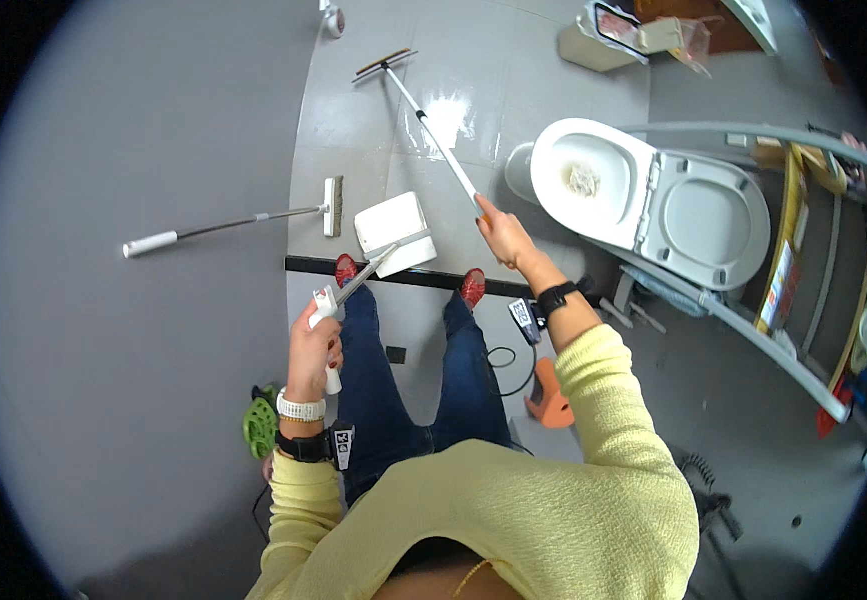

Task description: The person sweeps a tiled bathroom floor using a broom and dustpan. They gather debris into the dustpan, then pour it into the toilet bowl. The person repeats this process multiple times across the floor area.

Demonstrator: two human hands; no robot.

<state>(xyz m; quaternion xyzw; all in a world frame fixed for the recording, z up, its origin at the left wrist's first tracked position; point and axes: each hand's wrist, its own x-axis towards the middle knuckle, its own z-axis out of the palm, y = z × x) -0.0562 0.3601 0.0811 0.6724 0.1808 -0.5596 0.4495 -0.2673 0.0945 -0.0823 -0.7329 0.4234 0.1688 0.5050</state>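
Observation:
My left hand [315,345] grips the white handle of a long-handled dustpan. The dustpan's white pan [394,225] is at the floor just ahead of my feet, over the dark threshold strip [306,264]. In my right hand [507,238] is the white pole of a floor squeegee [445,150]. Its wide head [385,66] reaches to the far part of the tiled floor. A brush with a white head [329,207] and a metal pole leans on the grey wall to the left, apart from both hands.
The toilet [598,180] stands at the right with its lid raised, inside a pale metal rack frame [756,326]. A waste bin [598,46] is at the back right. Wet, shiny tiles [448,124] lie ahead. Green clogs [259,427] and an orange object [551,397] flank my legs.

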